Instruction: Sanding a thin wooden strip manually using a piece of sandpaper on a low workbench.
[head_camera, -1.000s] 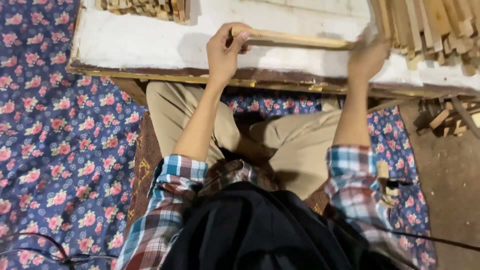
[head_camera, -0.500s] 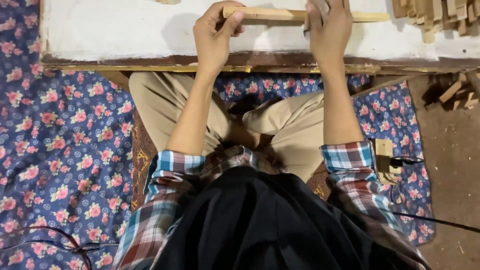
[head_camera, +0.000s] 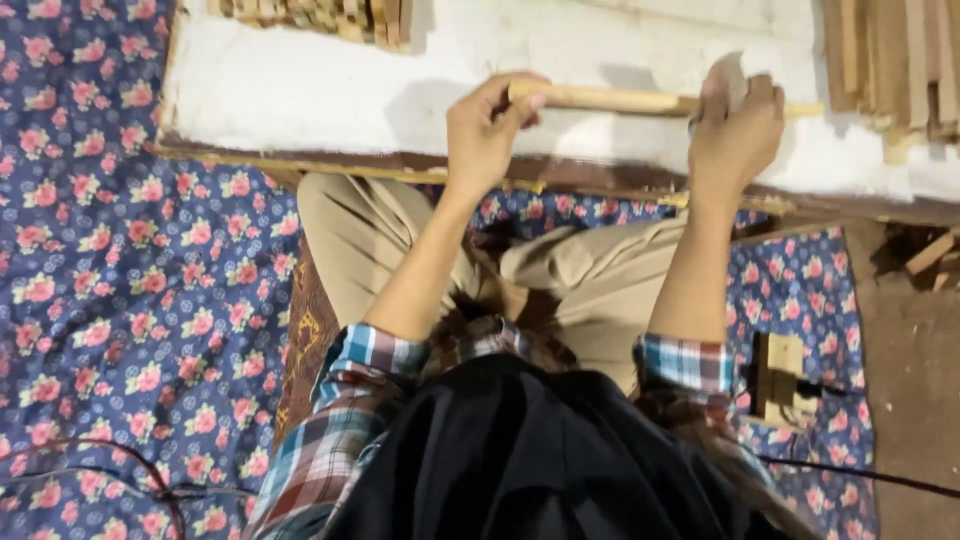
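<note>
A long thin wooden stick (head_camera: 610, 98) lies level over a low white-topped board (head_camera: 300, 95). My left hand (head_camera: 485, 130) grips the stick's left end with the fingers curled round it. My right hand (head_camera: 735, 130) is closed round the stick farther right, pressing a pale piece of what looks like sandpaper (head_camera: 725, 78) against it. The stick's right tip pokes out beyond that hand. I sit cross-legged in tan trousers, knees under the board's near edge.
A stack of wooden sticks (head_camera: 890, 60) lies at the board's right end, another bundle (head_camera: 320, 15) at the far left. Blue floral cloth (head_camera: 120, 300) covers the floor. A small wooden block (head_camera: 780, 375) sits by my right knee; wood scraps (head_camera: 930, 255) lie on bare floor.
My right hand slid left along the stick, then back toward the right. The left hand kept its grip on the stick's end. The camera view shifted.
</note>
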